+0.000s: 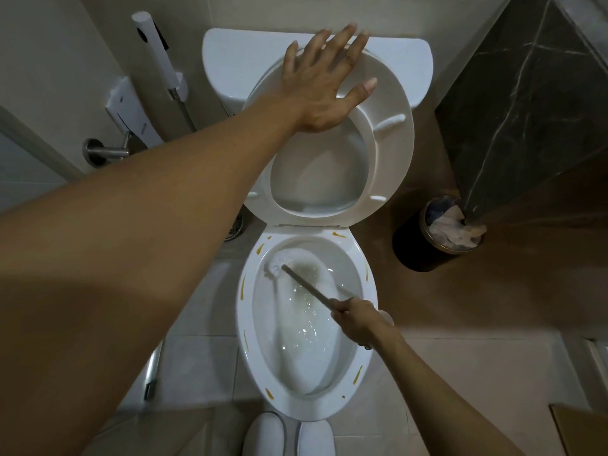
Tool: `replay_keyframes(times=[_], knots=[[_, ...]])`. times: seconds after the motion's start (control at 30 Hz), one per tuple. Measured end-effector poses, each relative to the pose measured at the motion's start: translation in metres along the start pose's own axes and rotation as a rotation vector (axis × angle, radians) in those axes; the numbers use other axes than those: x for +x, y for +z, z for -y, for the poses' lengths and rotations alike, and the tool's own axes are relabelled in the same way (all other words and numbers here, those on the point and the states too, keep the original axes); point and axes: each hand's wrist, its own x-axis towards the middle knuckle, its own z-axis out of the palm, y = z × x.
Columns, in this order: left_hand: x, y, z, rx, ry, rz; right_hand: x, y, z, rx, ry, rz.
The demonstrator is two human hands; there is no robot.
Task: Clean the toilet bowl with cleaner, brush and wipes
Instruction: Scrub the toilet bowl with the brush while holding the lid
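Note:
The white toilet bowl [245, 327] sits below me with its raised seat and lid [394, 149] leaning back against the tank [230, 57]. Yellow-brown streaks dot the bowl's rim. My left hand [324, 80] lies flat with fingers spread on the raised seat. My right hand [357, 319] grips the thin handle of the toilet brush [274, 263], over the bowl's right rim. The white brush head is against the upper left inner wall of the bowl, blurred. Water with foam lies in the bowl.
A dark round bin [437, 232] with crumpled paper stands on the floor right of the toilet, beside a dark marble wall [526, 103]. A bidet sprayer [154, 51] and a metal holder [105, 149] hang on the left wall. White slippers [289, 436] are at the bowl's front.

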Motion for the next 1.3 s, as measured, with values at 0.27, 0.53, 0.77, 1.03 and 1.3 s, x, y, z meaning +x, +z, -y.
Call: replay_keyframes(times=[0.27, 0.53, 0.77, 1.03, 1.3], knots=[[0.001, 0.001, 0.000, 0.009, 0.006, -0.002, 0.010, -0.014, -0.017, 0.125, 0.061, -0.096], [0.000, 0.000, 0.000, 0.012, 0.007, 0.002, -0.001, -0.015, -0.016, 0.089, 0.024, 0.205], [0.000, -0.001, -0.001, 0.007, -0.004, 0.000, 0.003, -0.053, -0.006, -0.200, 0.115, 0.460], [-0.001, -0.001, -0.001, 0.010, -0.007, 0.001, 0.014, -0.030, -0.009, -0.073, 0.036, 0.219], [0.000, -0.001, 0.000, 0.010, -0.003, 0.007, -0.008, -0.026, -0.027, -0.086, 0.077, 0.336]])
